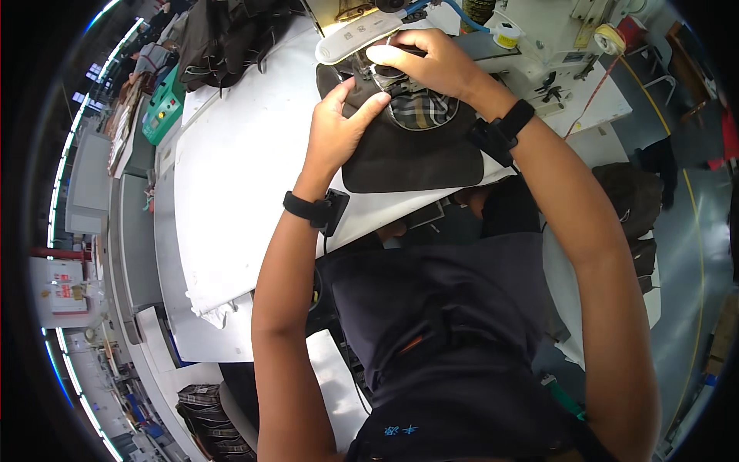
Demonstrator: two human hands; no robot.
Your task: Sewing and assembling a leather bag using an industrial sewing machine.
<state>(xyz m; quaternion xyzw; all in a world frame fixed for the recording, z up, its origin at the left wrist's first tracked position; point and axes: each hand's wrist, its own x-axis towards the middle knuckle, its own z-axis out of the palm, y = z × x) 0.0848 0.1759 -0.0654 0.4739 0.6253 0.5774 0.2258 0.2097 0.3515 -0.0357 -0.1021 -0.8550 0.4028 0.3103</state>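
A dark brown fabric piece (416,158), perhaps part of a bag or garment, lies at the front of the sewing machine (531,38), with a plaid lining (422,109) showing in an opening. My left hand (337,127) holds the fabric's left part, thumb and forefinger on either side of a fold. Close to the machine's needle area, my right hand (435,65) curls with thumb and fingers drawn together. What sits between those fingertips is too small to make out. A pale elongated lamp (359,38) hangs just over the work and partly hides the needle area.
The white tabletop (231,185) stretches left of the fabric. Dark garments or bags (223,46) are heaped at its far left, near a green machine box (163,108). A thread cone (610,38) stands at the right. Folded plaid pieces (212,423) lie at lower left.
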